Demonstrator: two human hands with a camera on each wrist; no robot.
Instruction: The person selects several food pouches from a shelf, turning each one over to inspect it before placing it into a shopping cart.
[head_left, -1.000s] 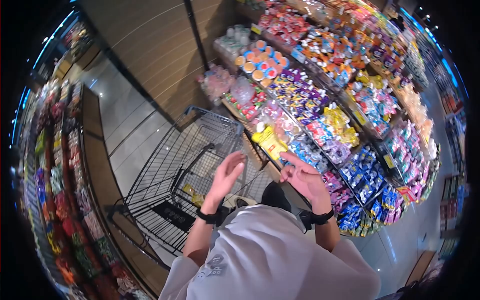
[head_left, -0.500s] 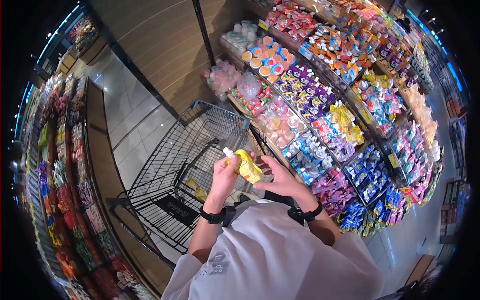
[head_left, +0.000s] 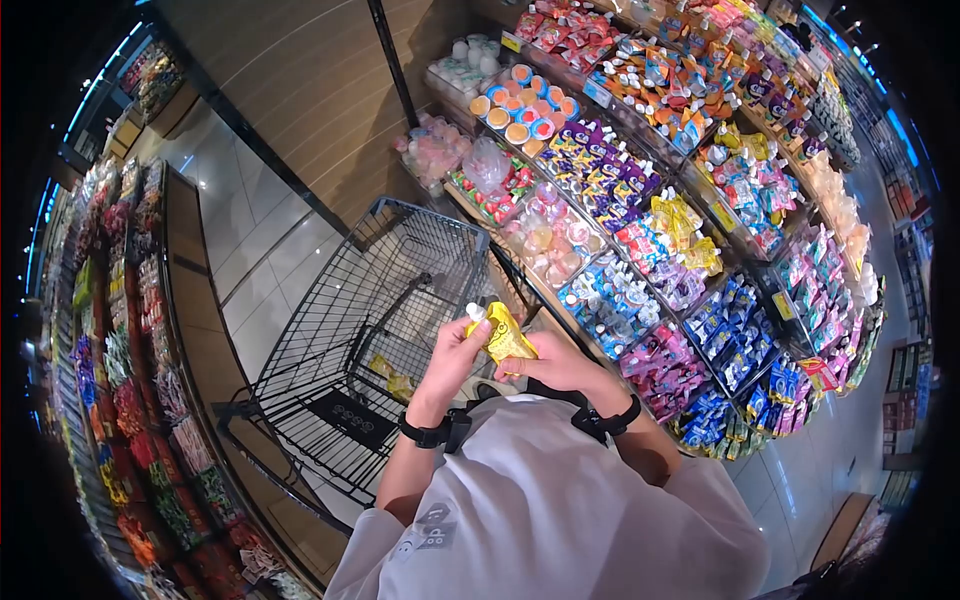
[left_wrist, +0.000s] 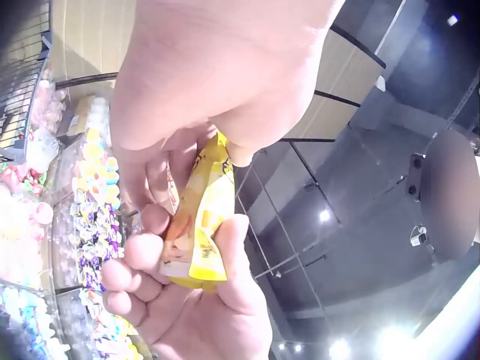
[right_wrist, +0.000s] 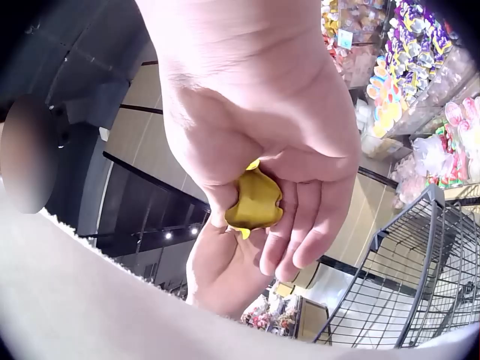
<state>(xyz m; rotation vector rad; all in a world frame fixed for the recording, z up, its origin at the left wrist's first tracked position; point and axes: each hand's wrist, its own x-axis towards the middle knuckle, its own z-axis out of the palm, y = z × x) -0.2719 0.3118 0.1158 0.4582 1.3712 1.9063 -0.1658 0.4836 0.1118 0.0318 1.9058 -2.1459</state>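
Note:
A yellow spouted pouch (head_left: 508, 337) with a white cap (head_left: 475, 311) is held between both hands, over the near right side of the cart. My left hand (head_left: 452, 358) pinches its capped end, thumb on the front. The bottom end is gripped by my right hand (head_left: 562, 366), its thumb across the front. In the left wrist view the pouch (left_wrist: 201, 217) stretches from the left palm down to the right fingers, showing its side and folded base. Seen from the right wrist, the yellow base of the pouch (right_wrist: 257, 201) shows between right thumb and fingers; the cap is hidden there.
A black wire shopping cart (head_left: 330, 330) stands at the left, with yellow packs (head_left: 390, 378) inside. Sloped bins of colourful pouches (head_left: 600, 170) rise on the right. Another stocked shelf (head_left: 130, 400) runs along the far left, and a wood-look panel (head_left: 290, 90) stands behind.
The pouch, earlier just beyond the right fingertips, has come back toward the body. The left hand took its capped end first; the right hand, open beside it half a second ago, now grips the bottom.

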